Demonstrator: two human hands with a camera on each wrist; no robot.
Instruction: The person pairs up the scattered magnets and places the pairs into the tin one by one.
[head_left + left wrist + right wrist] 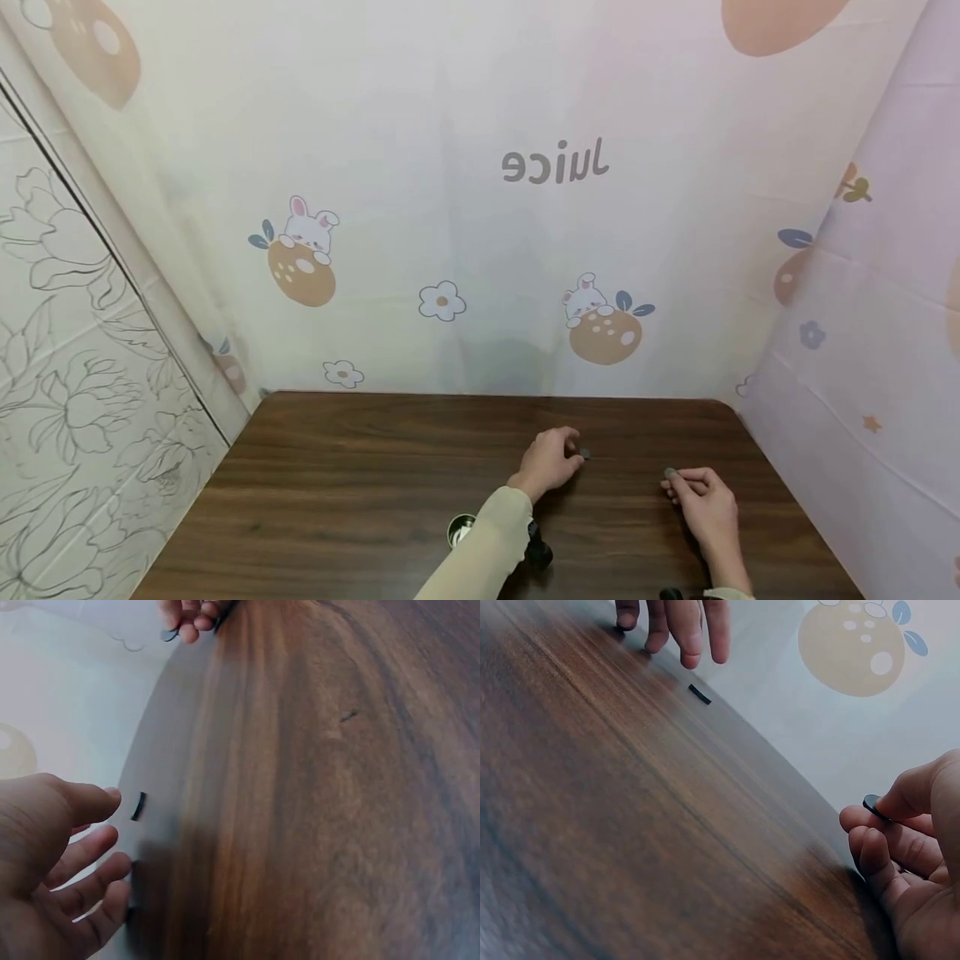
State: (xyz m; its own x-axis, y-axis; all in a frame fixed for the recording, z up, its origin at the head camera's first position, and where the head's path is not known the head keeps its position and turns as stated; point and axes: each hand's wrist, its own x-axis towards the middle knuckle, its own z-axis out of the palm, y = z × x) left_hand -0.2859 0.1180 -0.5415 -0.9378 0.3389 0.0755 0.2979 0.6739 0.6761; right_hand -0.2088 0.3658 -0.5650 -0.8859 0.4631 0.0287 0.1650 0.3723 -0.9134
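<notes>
Only the head view catches the little round tin with something white in it, off to the left of the loose dark piece and closer to the person, partly behind the left sleeve. So that's one tin and two dark pieces in sight: one lying on the brown table, and one held disc up off it, over to the right of the loose piece. From above, the loose piece looks like a small greyish oval, but both wrist views show it as a thin, slightly bent black sliver. They also show a bit of a gap between it and the left hand, which the head view makes look like near contact. That hand is just left of the loose piece, empty, fingers loosely bent and spread, thumb apart from them. The right hand is right of the loose piece and well apart from it, pinching its disc between thumb and index finger, other fingers curled under; the right wrist view gives the clearest look at that grip
</notes>
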